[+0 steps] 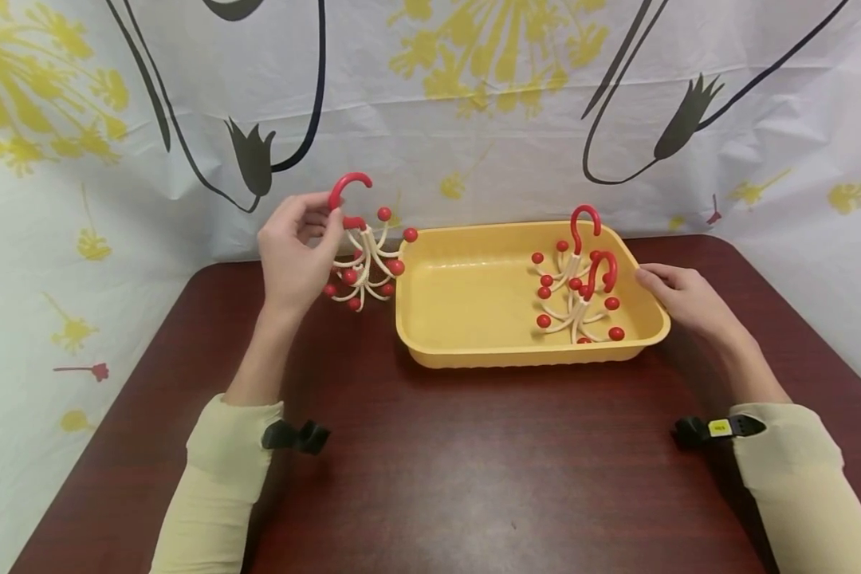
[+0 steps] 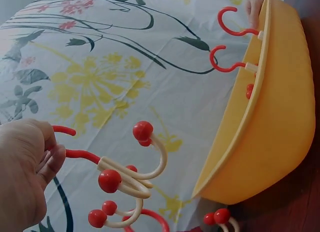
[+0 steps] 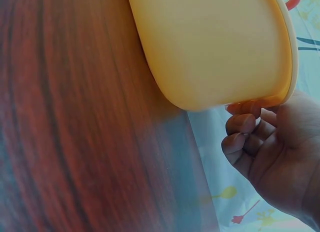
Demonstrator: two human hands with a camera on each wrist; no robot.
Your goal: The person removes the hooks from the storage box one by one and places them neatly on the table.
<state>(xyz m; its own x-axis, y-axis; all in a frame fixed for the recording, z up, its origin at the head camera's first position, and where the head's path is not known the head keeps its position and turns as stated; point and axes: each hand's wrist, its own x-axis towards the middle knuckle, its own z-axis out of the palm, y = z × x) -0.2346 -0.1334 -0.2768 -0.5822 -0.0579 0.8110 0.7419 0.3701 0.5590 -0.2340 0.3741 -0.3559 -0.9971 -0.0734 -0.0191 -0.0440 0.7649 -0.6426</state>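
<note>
My left hand [image 1: 321, 222] pinches the red hook of a cream multi-armed hanger with red ball tips [image 1: 364, 257], held up just left of the yellow tray [image 1: 473, 352]. In the left wrist view the fingers [image 2: 47, 157] close on the red stem of the hanger [image 2: 125, 179]. Below it a second red hook [image 2: 150, 217] shows among more balls. Two like hangers [image 1: 579, 291] stand in the tray's right part, their hooks [image 2: 227, 27] up over the rim. My right hand [image 1: 653, 279] grips the tray's right rim, fingers [image 3: 240, 124] curled under the tray's edge [image 3: 280, 99].
The tray sits on a dark red-brown wooden table [image 1: 473, 478], close to a white backdrop cloth [image 1: 473, 119] with yellow and black flower prints. The tray's left half [image 1: 459, 295] holds nothing. Black straps are on both wrists.
</note>
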